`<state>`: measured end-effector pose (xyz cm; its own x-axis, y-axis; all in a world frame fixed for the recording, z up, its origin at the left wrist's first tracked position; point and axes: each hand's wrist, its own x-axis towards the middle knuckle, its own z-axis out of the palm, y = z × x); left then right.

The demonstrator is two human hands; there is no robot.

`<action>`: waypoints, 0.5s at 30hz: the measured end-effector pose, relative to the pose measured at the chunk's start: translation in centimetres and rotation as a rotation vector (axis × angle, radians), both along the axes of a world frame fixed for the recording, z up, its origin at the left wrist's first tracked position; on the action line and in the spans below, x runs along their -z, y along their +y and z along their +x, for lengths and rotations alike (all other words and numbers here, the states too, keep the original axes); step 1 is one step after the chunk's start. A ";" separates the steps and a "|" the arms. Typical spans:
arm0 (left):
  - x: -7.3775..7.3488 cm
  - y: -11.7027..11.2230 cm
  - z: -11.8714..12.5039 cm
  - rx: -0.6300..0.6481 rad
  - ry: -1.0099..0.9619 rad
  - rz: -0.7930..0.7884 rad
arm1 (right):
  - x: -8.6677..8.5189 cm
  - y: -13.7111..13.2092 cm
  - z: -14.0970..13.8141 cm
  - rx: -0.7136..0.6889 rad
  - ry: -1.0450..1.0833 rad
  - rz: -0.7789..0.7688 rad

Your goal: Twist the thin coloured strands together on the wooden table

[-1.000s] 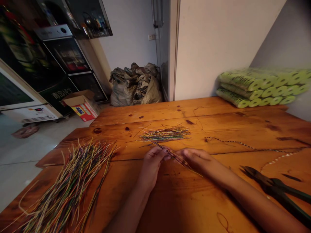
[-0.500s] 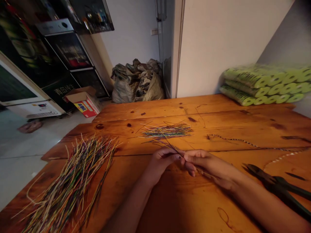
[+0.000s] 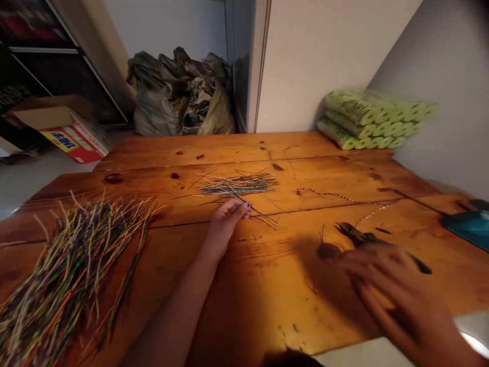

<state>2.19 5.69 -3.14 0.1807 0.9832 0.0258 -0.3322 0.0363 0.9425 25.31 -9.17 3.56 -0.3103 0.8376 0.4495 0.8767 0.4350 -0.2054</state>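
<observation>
My left hand (image 3: pixel 231 214), over the middle of the table, pinches a few thin wires (image 3: pixel 263 216) between thumb and fingers; their ends stick out to the right. Just beyond it lies a small pile of coloured wires (image 3: pixel 244 184). My right hand (image 3: pixel 393 285) is at the lower right, blurred by motion. A thin strand (image 3: pixel 322 233) shows at its fingertips, but whether they grip it is unclear. Behind that hand lie dark-handled pliers (image 3: pixel 353 233), partly covered by it. A big heap of long coloured wires (image 3: pixel 76 265) covers the left of the table.
A striped twisted cord (image 3: pixel 332 194) lies across the wooden table (image 3: pixel 153 155). At the right edge is a teal flat object (image 3: pixel 468 229) with a thin dark rod. Green-wrapped rolls (image 3: pixel 367 120) are stacked at the back right. Sacks (image 3: pixel 179 97) and an open carton (image 3: pixel 64 130) stand beyond.
My hands were together on the wires; the right one has come away toward the lower right, near the pliers. My left hand keeps the wires. The view has shifted right and downward.
</observation>
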 end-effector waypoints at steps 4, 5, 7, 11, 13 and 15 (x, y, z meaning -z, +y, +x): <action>0.0 0.0 0.1 -0.017 -0.019 -0.018 | 4.0 -3.9 2.0 -0.037 -0.271 -0.015; 0.0 0.0 0.1 -0.019 -0.021 -0.020 | 4.6 -4.1 2.6 -0.005 -0.294 -0.027; 0.0 0.0 0.0 -0.022 -0.019 -0.021 | 5.2 -3.7 3.8 0.076 -0.321 -0.054; 0.0 0.0 0.0 -0.016 0.004 -0.014 | 5.0 -0.9 5.2 0.187 -0.402 -0.080; 0.0 0.0 0.0 -0.016 0.013 -0.006 | 4.9 0.5 5.2 0.189 -0.458 -0.101; -0.1 -0.1 0.1 -0.020 0.032 0.004 | 5.1 1.5 5.0 0.163 -0.508 -0.136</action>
